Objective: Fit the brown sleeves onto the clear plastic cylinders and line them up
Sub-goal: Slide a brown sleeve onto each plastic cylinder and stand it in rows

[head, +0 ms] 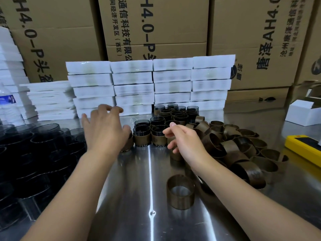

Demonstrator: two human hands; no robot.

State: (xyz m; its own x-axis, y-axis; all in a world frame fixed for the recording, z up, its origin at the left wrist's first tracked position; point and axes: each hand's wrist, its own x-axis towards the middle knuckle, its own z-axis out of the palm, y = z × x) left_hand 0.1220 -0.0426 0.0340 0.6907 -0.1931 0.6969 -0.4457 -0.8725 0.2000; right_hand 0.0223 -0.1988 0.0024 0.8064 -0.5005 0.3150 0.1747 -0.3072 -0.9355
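While above bare table, hands apart, empty.

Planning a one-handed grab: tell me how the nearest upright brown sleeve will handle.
The brown sleeve looks thin-walled and hollow: probably light, easily squashed. Standing on its rim on the shiny steel table, it would likely slide, not roll.

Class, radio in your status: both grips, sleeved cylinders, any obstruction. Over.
Left grip open over the row's left end. Right grip open, nothing visibly held. Sleeved cylinders lined up. Loose brown sleeve stands in front.
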